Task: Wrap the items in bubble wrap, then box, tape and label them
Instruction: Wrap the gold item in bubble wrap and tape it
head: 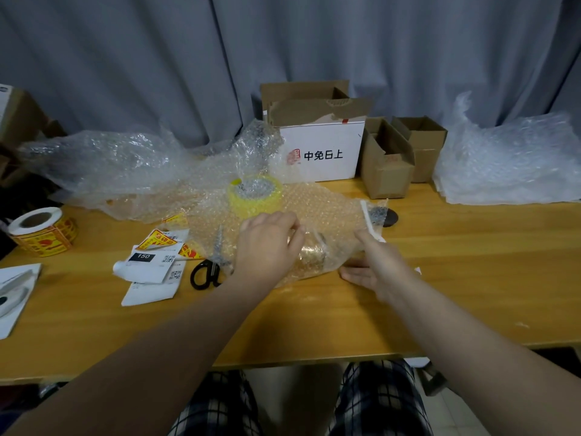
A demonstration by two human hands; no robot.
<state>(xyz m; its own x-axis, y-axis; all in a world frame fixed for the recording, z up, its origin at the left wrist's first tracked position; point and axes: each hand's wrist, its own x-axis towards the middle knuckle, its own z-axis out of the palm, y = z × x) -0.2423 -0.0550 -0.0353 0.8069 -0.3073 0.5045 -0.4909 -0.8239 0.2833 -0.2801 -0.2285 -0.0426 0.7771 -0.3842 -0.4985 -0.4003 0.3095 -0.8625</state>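
From the head camera: clasps the gold item [309,254] with the left hand [267,243], fingers curled over it at mid-table, likely to stop the bubble wrap [317,206] unrolling. Presses the wrap's loose edge flat with the right hand [374,267], fingers straight. Has tape roll [255,196] and scissors [208,269] near, handy for sealing.

Item [309,251] indistinct inside bubble wrap [314,202]

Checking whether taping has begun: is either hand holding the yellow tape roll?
No, the yellow tape roll sits amid the bubble wrap beyond the left hand and right hand, which are at the wrapped item.
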